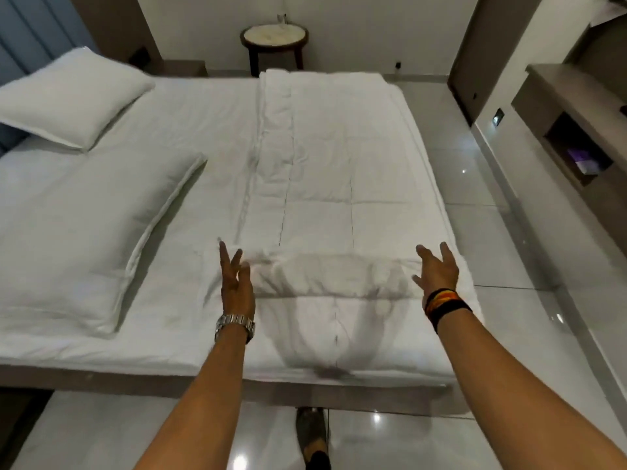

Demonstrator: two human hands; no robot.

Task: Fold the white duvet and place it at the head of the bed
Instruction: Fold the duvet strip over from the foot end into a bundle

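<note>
Here the white duvet (pixel 325 157) lies as a long folded strip on the foot half of the bed (pixel 190 137), well apart from the two pillows (pixel 71 96) at the blue headboard (pixel 30 28). Its long axis runs straight away from the person, toward the small round side table (pixel 274 35) past the bed's far side. The duvet's near end is turned over into a thick roll lying crosswise. The left hand (pixel 235 283) hovers just beside that roll's left end, the right hand (pixel 436 271) over its right end, about equally near. Both hands are spread, fingers splayed, holding nothing. The next fold probably carries the roll away along the strip; the headboard lies to the duvet's left.
</note>
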